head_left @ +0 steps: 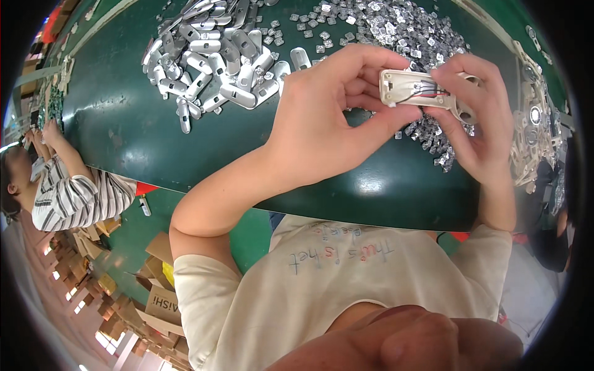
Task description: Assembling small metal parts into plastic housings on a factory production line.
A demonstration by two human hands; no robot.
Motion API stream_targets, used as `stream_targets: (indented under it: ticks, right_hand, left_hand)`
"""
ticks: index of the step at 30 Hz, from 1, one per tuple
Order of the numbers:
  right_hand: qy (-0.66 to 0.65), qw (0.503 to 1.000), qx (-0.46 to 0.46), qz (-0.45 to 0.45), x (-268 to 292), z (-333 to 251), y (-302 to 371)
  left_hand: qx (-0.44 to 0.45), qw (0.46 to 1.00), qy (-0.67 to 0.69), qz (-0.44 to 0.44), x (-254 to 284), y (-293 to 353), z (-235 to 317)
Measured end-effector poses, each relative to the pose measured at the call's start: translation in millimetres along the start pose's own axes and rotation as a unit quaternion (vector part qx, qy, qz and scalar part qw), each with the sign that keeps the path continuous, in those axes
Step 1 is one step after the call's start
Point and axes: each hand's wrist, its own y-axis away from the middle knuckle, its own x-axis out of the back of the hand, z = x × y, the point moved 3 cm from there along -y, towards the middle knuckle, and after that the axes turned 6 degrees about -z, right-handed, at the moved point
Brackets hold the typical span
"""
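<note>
Between my two hands, above the green table, I hold a cream plastic housing (396, 94) with its hollow side showing. Thin black and red wires run inside it, and a ring-shaped end sits near my right palm. My left hand (334, 111) grips its left end, thumb below and fingers behind. My right hand (476, 111) pinches the other end between thumb and fingers, partly hiding the ring. Below and behind the housing lies a heap of small square silvery metal pieces (396, 31).
A pile of oblong silvery metal plates (238, 94) lies on the green tabletop (136, 139) to the left. More cream plastic parts (532, 133) are heaped at the right. Another person in a striped shirt (77, 195) works at the far left. Cardboard boxes (162, 303) stand on the floor.
</note>
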Motion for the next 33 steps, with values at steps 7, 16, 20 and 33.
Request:
stream_targets:
  ticks: [7, 16, 20, 33]
  right_hand:
    - [-0.087, 0.995, -0.039, 0.014, -14, -4, -1]
    - [-0.026, 0.993, -0.055, 0.098, -27, -10, 1]
    - [-0.007, 0.995, 0.013, 0.101, -28, -20, -6]
    - [-0.160, 0.900, -0.372, 0.161, 31, 239, -63]
  left_hand:
    - [0.011, 0.997, -0.068, -0.028, -1, 1, -8]
    - [-0.208, 0.922, -0.319, 0.069, -4, 2, -13]
    - [-0.341, 0.878, -0.326, 0.087, -1, 5, -11]
    - [0.167, 0.804, -0.571, -0.010, 68, -19, -4]
